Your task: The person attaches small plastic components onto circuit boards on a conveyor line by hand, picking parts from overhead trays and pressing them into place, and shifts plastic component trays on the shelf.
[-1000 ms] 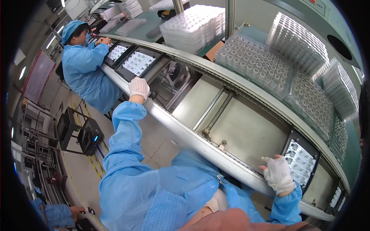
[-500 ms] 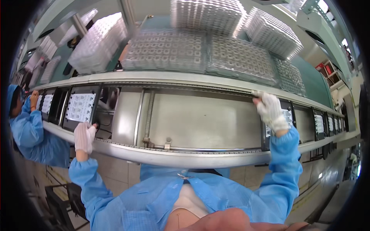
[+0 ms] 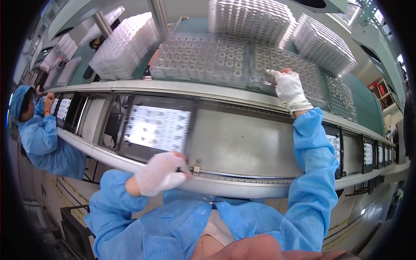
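Observation:
My left hand, in a white glove, is over the near rail beside the near right corner of a black carrier. Thumb and forefinger stand apart, somewhat blurred; contact with the carrier is unclear. A bright white panel with rows of small marks lies in that carrier. Across the line, my gloved right hand reaches over a clear plastic tray full of small cells. Its fingers are drawn together at the tips; anything between them is too small to make out.
Tall stacks of clear trays stand on the green bench behind the line. More black carriers with white panels sit along the track at the right. A co-worker in blue stands at the far left. Overhead arms hang at the upper right.
The black carrier and its panel have slid right along the track, my left hand moving with them. My right hand has left the right-hand carrier and moved up and back over the clear tray.

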`<state>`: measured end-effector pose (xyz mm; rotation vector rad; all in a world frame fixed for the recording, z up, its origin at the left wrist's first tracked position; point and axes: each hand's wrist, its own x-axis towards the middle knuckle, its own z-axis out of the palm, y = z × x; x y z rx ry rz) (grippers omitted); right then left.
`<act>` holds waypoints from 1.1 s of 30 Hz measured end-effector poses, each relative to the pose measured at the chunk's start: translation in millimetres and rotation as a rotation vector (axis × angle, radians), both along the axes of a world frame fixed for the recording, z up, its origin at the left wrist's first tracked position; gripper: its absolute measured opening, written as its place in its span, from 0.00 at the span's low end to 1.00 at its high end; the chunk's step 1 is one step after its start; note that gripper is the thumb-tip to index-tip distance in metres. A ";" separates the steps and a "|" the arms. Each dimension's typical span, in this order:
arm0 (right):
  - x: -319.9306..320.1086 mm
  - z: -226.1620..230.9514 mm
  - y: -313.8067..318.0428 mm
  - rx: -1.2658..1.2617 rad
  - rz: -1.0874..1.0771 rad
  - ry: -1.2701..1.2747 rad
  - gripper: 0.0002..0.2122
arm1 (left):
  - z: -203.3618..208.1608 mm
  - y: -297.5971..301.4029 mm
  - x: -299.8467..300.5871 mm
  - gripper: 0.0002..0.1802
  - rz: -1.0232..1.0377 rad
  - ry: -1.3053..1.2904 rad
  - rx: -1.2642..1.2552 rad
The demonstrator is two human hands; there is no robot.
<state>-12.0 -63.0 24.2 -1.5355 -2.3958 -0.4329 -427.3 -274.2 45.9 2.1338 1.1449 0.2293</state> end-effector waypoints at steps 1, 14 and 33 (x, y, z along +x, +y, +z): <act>-9.3 3.4 1.6 -0.013 -0.030 -0.009 0.23 | 0.1 4.7 2.4 0.08 -0.085 -0.003 -0.022; -74.6 -72.3 -32.1 0.122 0.034 0.565 0.22 | -103.9 268.3 52.6 0.18 -0.009 0.065 0.940; 17.3 -153.6 -103.3 -0.059 0.109 0.755 0.19 | -136.1 189.3 120.8 0.20 -0.270 0.052 0.757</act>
